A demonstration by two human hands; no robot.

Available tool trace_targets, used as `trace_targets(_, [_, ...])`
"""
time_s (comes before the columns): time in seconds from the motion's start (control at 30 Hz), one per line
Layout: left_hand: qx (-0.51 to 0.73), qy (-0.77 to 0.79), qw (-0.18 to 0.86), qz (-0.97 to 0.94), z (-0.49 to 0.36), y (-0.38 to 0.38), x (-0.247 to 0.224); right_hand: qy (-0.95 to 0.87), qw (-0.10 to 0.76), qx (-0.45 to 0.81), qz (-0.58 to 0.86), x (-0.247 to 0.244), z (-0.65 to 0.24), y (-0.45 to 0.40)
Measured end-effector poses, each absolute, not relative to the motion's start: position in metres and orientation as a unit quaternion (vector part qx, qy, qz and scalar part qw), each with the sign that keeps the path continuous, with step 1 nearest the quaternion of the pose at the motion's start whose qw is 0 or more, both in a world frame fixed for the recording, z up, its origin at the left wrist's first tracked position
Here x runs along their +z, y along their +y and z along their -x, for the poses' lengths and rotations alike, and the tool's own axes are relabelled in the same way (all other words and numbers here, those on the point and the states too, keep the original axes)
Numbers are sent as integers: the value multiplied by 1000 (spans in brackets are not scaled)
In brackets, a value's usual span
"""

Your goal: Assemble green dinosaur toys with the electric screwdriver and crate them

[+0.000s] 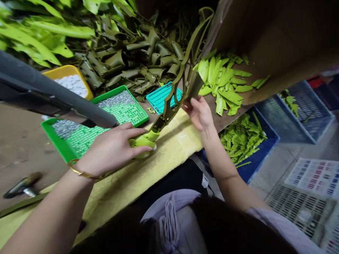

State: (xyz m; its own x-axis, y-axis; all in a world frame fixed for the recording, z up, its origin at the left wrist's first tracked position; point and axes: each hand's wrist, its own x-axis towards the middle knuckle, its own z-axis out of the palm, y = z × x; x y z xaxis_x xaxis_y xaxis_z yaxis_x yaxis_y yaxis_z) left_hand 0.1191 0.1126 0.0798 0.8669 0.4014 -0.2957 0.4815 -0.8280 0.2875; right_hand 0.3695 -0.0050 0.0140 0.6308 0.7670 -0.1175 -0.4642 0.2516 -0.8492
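Note:
My left hand (116, 143) is wrapped round the lime-green grip (144, 143) of a long olive plastic toy bow (182, 72). The bow's curved, cut-out upper limb slants up and away to the right, and an olive strip emerges past my left wrist at the lower left. My right hand (200, 113) has its thumb and fingers closed on a hollow olive plastic piece (194, 84) beside that limb. Whether this piece is joined to the bow is unclear. Beneath both hands lies a yellow cloth pad (169, 155).
Green trays (63, 150) of small metal screws stand ahead, near a yellow tub (86, 83) and a teal tray (159, 97). Olive parts (113, 63) pile up behind; lime pieces (225, 83) lie right. A dark pole (60, 95) crosses the left. A hammer (23, 185) lies lower left.

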Motion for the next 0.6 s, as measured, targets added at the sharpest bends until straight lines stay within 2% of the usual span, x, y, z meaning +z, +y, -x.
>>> trace_targets(0.1, [-131,248,177,-943,-133,107,79,-146,772,408,465,5,-319,-48])
trace_targets(0.23, [-131,258,190,-938,-147,96,85,-151,729,425,516,-12,-267,-56])
trace_targets(0.43, [-114,281,201,-932,-148,94,82,-213,672,357,612,-18,-263,-43])
trace_targets(0.6, [-106,279,204,-932,-145,91,83,-230,663,368,611,-7,-264,-40])
